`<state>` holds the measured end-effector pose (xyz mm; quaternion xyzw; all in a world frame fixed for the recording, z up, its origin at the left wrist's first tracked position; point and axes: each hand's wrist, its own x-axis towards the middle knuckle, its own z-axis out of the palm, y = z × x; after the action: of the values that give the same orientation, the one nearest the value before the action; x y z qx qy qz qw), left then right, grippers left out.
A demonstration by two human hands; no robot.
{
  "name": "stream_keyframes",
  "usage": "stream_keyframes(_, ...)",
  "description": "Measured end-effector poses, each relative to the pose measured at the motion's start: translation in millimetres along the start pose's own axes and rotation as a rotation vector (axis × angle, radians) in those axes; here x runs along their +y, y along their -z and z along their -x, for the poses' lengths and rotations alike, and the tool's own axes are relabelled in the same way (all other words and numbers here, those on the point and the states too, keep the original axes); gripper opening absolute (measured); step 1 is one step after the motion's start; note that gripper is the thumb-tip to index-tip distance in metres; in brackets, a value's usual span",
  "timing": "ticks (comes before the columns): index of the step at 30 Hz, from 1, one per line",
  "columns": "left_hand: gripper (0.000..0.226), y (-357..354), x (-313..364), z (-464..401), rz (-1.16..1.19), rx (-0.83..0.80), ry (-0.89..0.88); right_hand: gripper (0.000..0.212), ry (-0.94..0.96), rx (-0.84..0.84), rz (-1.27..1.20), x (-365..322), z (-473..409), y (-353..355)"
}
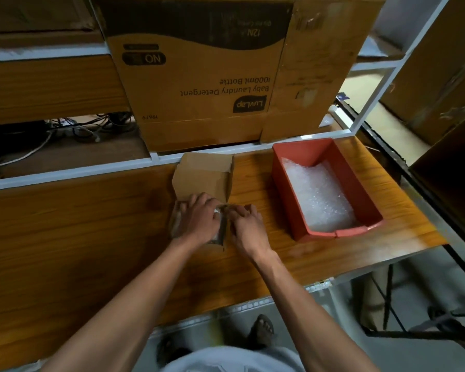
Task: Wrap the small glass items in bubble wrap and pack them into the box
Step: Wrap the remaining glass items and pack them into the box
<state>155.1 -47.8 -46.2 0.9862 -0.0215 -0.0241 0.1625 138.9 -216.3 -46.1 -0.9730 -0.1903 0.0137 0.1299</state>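
Note:
A small brown cardboard box (203,175) stands open on the wooden table, its lid flap raised toward the back. My left hand (199,217) presses down on a bubble-wrapped bundle (218,229) lying in the box's front part. My right hand (246,225) grips the bundle's right edge next to the left hand. The glass item inside the wrap is hidden by my fingers. A red plastic bin (360,194) to the right holds loose sheets of bubble wrap (318,197).
A large detergent carton (199,76) stands on the shelf right behind the small box. White shelf rails (78,170) run along the table's back edge. Cables (73,130) lie at back left. The table's front edge (253,299) is near my body.

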Motion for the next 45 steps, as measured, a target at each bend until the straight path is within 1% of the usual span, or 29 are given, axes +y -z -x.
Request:
stream_keyframes(2,0.036,-4.3,31.2,-7.3,0.101,0.043,0.008,0.055,0.003,0.064,-0.011,28.4,-2.7,22.9)
stream_keyframes(4,0.036,-7.2,66.0,-18.5,0.194,0.077,-0.005,0.052,-0.024,0.189,-0.06,64.6,-5.3,45.0)
stream_keyframes(5,0.036,-7.8,84.3,-25.0,0.236,0.102,-0.025,0.049,-0.054,0.251,-0.101,84.7,-6.7,53.8)
stream_keyframes(7,0.035,-8.0,123.6,-37.1,0.3,0.15,-0.069,0.043,-0.169,0.292,-0.17,124.7,-5.7,68.0)
stream_keyframes(9,0.034,-7.7,163.6,-46.4,0.352,0.155,-0.098,0.036,-0.296,0.267,-0.201,167.1,-2.9,73.6)
stream_keyframes(10,0.034,-7.5,182.1,-50.1,0.377,0.144,-0.111,0.034,-0.342,0.22,-0.21,187.2,-1.3,74.1)
stream_keyframes(11,0.034,-8.8,198.4,-54.2,0.395,0.126,-0.126,0.035,-0.373,0.146,-0.214,205.7,0.0,72.5)
stream_keyframes(13,0.038,-13.4,223.5,-64.0,0.408,0.072,-0.142,0.05,-0.41,-0.044,-0.176,230.5,1.2,68.9)
stream_keyframes(15,0.042,-20.3,241.0,-73.9,0.387,-0.001,-0.114,0.066,-0.431,-0.211,-0.115,239.9,1.2,65.8)
stream_keyframes(17,0.046,-27.0,251.3,-82.8,0.338,-0.055,-0.067,0.069,-0.428,-0.273,-0.076,239.9,-0.4,61.7)
stream_keyframes(18,0.047,-29.7,254.5,-86.4,0.32,-0.072,-0.048,0.064,-0.425,-0.267,-0.067,239.1,-1.6,59.5)
stream_keyframes(21,0.049,-35.6,259.0,-95.3,0.304,-0.096,0.004,0.038,-0.436,-0.206,-0.055,243.3,-5.7,55.1)
stream_keyframes(23,0.048,-36.8,259.0,-102.1,0.342,-0.093,0.058,0.031,-0.474,-0.178,-0.108,251.5,-7.6,55.9)
stream_keyframes(25,0.045,-37.7,259.5,-108.3,0.416,-0.08,0.148,0.027,-0.526,-0.121,-0.214,261.5,-8.2,61.0)
stream_keyframes(29,0.041,-40.2,268.5,-120.3,0.549,-0.048,0.29,0.024,-0.588,0.009,-0.433,276.8,-5.4,71.3)
stream_keyframes(32,0.053,-42.0,281.4,-129.1,0.572,-0.07,0.352,0.024,-0.596,0.07,-0.538,281.3,-1.7,74.8)
stream_keyframes(35,0.065,-50.5,288.5,-135.0,0.541,-0.124,0.394,0.029,-0.588,0.071,-0.615,281.0,3.5,75.5)
stream_keyframes(38,0.064,-56.9,289.1,-138.5,0.554,-0.155,0.448,0.033,-0.567,0.017,-0.647,280.7,8.5,81.9)
stream_keyframes(40,0.062,-58.3,288.8,-139.5,0.533,-0.147,0.456,0.034,-0.538,-0.043,-0.627,281.2,9.8,86.0)
stream_keyframes(42,0.062,-58.7,289.8,-138.7,0.486,-0.114,0.421,0.036,-0.516,-0.079,-0.596,282.1,9.3,87.5)
stream_keyframes(45,0.062,-61.1,291.2,-132.5,0.48,0.037,0.305,0.039,-0.507,-0.059,-0.586,282.6,7.2,86.8)
